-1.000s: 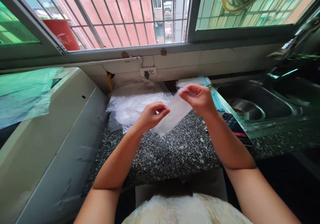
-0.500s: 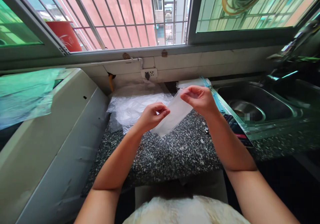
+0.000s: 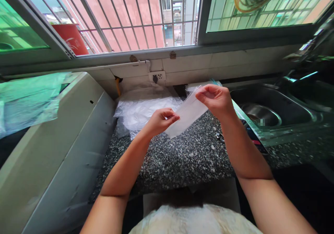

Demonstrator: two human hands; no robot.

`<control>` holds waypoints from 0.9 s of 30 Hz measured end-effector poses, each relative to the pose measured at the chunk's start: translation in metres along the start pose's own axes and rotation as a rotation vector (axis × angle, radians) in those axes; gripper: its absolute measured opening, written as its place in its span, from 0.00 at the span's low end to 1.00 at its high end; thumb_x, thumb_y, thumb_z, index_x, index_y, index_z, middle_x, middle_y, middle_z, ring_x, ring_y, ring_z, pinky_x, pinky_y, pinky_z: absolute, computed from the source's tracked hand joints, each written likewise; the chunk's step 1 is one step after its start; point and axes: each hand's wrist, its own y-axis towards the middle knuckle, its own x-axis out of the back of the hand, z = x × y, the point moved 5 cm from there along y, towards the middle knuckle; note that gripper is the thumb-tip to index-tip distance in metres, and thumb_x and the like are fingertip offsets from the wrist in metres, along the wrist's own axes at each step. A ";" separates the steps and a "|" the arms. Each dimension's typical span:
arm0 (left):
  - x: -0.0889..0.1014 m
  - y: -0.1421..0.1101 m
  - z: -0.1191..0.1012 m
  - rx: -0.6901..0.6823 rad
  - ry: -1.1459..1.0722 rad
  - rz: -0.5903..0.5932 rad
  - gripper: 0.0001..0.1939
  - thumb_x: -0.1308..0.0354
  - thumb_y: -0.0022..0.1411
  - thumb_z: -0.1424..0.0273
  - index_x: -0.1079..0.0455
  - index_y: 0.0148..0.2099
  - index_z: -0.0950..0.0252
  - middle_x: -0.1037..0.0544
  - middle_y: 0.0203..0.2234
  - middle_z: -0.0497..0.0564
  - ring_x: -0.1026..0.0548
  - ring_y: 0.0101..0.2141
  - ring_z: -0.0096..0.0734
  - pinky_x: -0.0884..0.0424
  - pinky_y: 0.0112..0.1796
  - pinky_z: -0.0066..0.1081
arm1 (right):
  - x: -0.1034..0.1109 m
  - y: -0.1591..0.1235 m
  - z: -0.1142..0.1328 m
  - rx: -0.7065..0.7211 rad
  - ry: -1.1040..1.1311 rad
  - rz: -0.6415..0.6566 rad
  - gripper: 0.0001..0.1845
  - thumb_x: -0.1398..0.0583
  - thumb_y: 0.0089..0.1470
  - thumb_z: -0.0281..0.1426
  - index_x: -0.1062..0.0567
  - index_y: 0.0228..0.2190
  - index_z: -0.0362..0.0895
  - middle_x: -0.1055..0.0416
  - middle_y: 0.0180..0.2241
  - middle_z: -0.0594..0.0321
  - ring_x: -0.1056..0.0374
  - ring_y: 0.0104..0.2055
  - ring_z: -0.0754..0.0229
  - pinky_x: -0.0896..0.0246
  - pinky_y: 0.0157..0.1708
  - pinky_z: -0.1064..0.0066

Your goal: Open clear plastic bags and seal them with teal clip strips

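A translucent white plastic bag [image 3: 186, 117] is stretched at a slant above the speckled dark countertop [image 3: 182, 157]. My left hand [image 3: 164, 120] pinches its left long edge between thumb and fingers. At the upper right end, my right hand [image 3: 217, 98] grips the bag with its fingers closed. Behind my left hand lies a heap of clear plastic bags [image 3: 141, 109]. Another flat stack of plastic bags [image 3: 191, 87] with blue strips lies behind my right hand, which partly hides it.
On the right are a metal sink [image 3: 281, 96] with a steel bowl [image 3: 261, 114] in it, and a dark flat device [image 3: 257, 142] partly behind my right forearm. A beige appliance [image 3: 70, 122] draped with plastic stands left. A wall socket [image 3: 158, 77] sits below the barred window.
My right hand has moved slightly right and the bag is pulled straighter between both hands, its lower end a little higher. The view has shifted slightly.
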 end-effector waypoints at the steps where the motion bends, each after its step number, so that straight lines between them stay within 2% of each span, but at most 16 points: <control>1: 0.000 0.000 0.000 0.000 -0.002 0.000 0.11 0.43 0.56 0.66 0.27 0.26 0.67 0.30 0.20 0.47 0.35 0.23 0.21 0.39 0.25 0.25 | 0.000 0.000 -0.001 -0.002 -0.003 -0.005 0.10 0.37 0.45 0.36 0.29 0.21 0.43 0.35 0.21 0.67 0.41 0.26 0.67 0.43 0.28 0.70; 9: 0.003 0.001 -0.002 -0.031 0.005 -0.024 0.10 0.43 0.56 0.67 0.26 0.26 0.66 0.30 0.20 0.47 0.36 0.22 0.21 0.40 0.24 0.24 | 0.000 -0.001 -0.001 -0.028 -0.053 0.042 0.13 0.36 0.44 0.40 0.27 0.23 0.42 0.36 0.21 0.68 0.42 0.26 0.67 0.46 0.26 0.72; 16: 0.002 0.001 -0.001 -0.019 0.019 0.009 0.11 0.43 0.56 0.66 0.26 0.27 0.67 0.30 0.21 0.48 0.34 0.24 0.22 0.38 0.26 0.26 | 0.000 -0.001 0.003 -0.033 -0.051 0.013 0.10 0.38 0.46 0.35 0.29 0.20 0.42 0.35 0.20 0.68 0.42 0.26 0.67 0.44 0.27 0.71; 20: 0.004 0.000 0.000 0.009 0.040 0.048 0.10 0.42 0.55 0.65 0.26 0.29 0.67 0.28 0.23 0.48 0.33 0.25 0.23 0.37 0.28 0.26 | 0.003 -0.001 0.003 -0.031 -0.046 -0.015 0.10 0.38 0.45 0.35 0.29 0.20 0.43 0.35 0.20 0.67 0.41 0.26 0.67 0.42 0.28 0.71; 27: 0.011 0.000 0.006 0.056 0.093 0.148 0.11 0.43 0.55 0.65 0.27 0.27 0.67 0.30 0.20 0.47 0.35 0.23 0.22 0.39 0.25 0.24 | 0.007 0.003 -0.005 -0.028 -0.071 -0.054 0.10 0.38 0.46 0.37 0.29 0.21 0.44 0.35 0.21 0.67 0.40 0.27 0.65 0.42 0.28 0.70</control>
